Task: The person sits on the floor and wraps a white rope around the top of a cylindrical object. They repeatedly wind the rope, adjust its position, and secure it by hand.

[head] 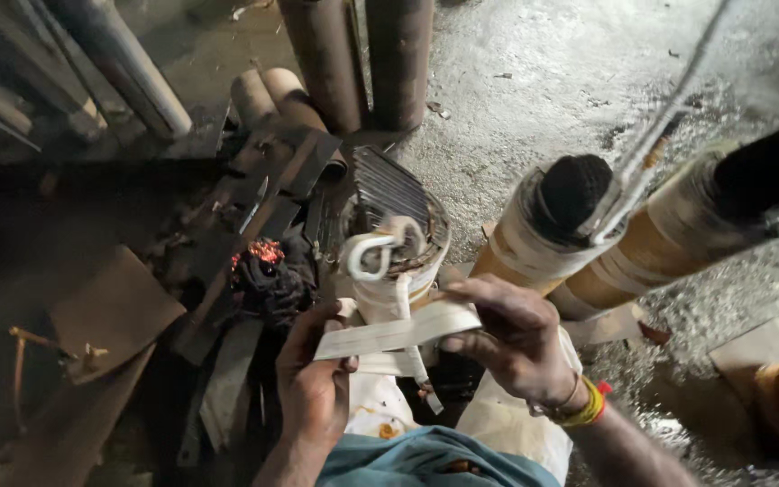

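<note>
My hands (407,361) have little room. At twelve o'clock the wrapped coil stack (394,243) stands right against them. At ten o'clock a heap of metal strips (268,194) and a dark bundle (268,280) close that side. Two big taped cylinders (606,234) bar two o'clock. Beyond them, at one o'clock, the wet concrete floor (534,81) lies open. Standing pipes (362,54) fence twelve o'clock farther off.

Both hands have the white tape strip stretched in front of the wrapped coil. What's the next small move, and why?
Probably draw the white tape strip snug toward the wrapped coil: the left hand and right hand hold it flat between them, but a loose tail hangs below.
</note>
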